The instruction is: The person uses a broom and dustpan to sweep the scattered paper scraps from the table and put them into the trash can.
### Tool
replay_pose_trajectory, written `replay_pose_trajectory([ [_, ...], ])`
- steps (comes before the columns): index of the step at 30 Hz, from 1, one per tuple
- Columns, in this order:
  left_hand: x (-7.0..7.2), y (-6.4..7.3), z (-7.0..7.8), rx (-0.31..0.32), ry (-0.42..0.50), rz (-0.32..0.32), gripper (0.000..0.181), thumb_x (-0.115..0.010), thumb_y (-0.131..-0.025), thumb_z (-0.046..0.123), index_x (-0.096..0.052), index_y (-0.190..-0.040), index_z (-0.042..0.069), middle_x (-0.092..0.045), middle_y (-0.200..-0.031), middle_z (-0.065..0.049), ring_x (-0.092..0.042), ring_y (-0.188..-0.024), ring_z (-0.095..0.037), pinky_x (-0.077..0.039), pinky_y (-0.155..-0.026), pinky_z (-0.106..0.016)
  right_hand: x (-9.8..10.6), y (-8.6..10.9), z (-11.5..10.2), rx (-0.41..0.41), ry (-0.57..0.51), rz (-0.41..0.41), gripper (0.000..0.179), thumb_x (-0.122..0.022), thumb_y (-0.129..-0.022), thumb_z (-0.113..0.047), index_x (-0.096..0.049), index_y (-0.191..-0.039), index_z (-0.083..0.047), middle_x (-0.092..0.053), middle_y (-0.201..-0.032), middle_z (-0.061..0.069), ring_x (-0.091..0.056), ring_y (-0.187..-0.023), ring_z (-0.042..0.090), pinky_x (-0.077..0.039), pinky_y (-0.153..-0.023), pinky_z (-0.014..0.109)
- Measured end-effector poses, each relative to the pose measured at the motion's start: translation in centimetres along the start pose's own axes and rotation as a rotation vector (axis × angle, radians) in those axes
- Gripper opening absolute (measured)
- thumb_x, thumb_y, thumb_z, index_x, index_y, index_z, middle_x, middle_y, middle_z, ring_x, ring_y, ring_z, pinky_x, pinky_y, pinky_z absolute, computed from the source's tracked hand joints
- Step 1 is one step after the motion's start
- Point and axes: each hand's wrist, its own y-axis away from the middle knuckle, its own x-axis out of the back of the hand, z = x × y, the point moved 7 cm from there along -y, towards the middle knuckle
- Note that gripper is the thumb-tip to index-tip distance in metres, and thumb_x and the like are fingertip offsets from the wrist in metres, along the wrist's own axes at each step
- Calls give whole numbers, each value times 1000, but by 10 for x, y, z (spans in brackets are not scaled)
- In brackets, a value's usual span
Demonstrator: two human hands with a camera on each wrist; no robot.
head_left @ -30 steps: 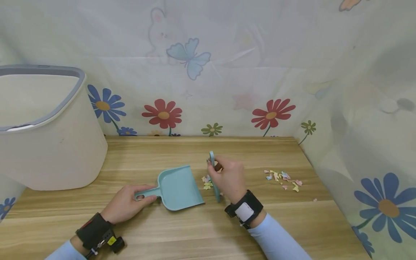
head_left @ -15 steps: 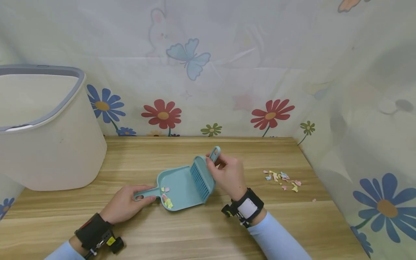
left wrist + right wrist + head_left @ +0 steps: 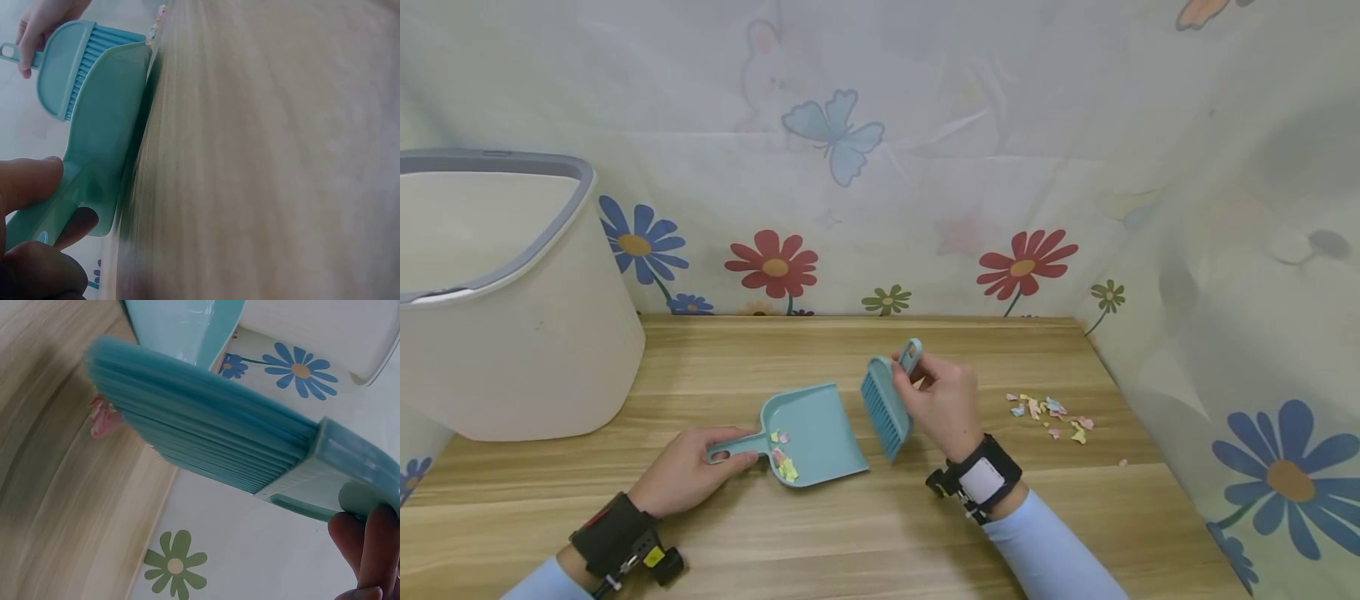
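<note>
My left hand (image 3: pixel 688 471) grips the short handle of a teal dustpan (image 3: pixel 816 433) low over the wooden table, its wide lip facing right. A few pastel paper scraps (image 3: pixel 786 467) lie in the pan by the handle end. Just right of the lip, my right hand (image 3: pixel 946 407) pinches a teal hand brush (image 3: pixel 887 408), tilted with its bristles toward the pan. In the right wrist view the bristles (image 3: pixel 200 419) fill the middle, and a pink scrap (image 3: pixel 103 417) shows by their tips. Farther right, a loose group of paper scraps (image 3: pixel 1051 412) lies on the table.
A tall white bin (image 3: pixel 542 350) with a grey rim stands at the left back. Behind the wooden table (image 3: pixel 760 542) hangs a flower-printed sheet (image 3: pixel 887 208), which also runs along the right side. One tiny scrap (image 3: pixel 1123 462) lies near the table's right edge.
The brush swept scraps from beside the lip into the dustpan, over which its bristles then lay. Now my right hand has drawn it back right, off the pan. My left hand stays put.
</note>
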Motion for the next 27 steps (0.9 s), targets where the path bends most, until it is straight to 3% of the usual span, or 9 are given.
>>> replay_pose_trajectory([
  [3,0,0,0,-10,-11,4,48,-73,-95,49,-74,-130,17,-72,-131,-6,-59,-93,-13,-43,-68,-22,-2,1,2,9,53,-2,9,-78,-90,-9,-80,-97,-4,-75,-71,4,-51,-49,5,-37,-43,17],
  [11,-1,0,-1,1,8,0,47,-74,-94,48,-74,-130,17,-72,-131,-6,-60,-90,-14,-41,-62,-23,-22,5,-9,59,131,-47,5,-78,-91,-14,-79,-92,-9,-72,-67,0,-52,-49,4,-37,-44,15],
  [16,-1,0,0,5,8,-3,48,-74,-94,48,-73,-130,16,-72,-132,-7,-56,-79,-9,-40,-59,-24,-32,5,-22,93,50,-79,5,-76,-92,-13,-79,-92,-9,-71,-67,0,-52,-49,5,-39,-45,15],
  [22,0,-1,0,4,16,-5,48,-74,-95,48,-73,-131,16,-72,-131,-7,-48,-66,-6,-38,-56,-24,-31,3,-21,25,-150,-107,10,-76,-95,-14,-79,-103,-8,-75,-77,1,-51,-53,5,-44,-48,20],
  [27,-1,-1,-1,8,34,-7,47,-74,-95,47,-73,-131,16,-72,-130,-7,-43,-60,-5,-40,-55,-24,-18,3,-14,10,-156,-85,13,-76,-95,-14,-79,-104,-5,-74,-76,2,-50,-54,5,-44,-49,22],
])
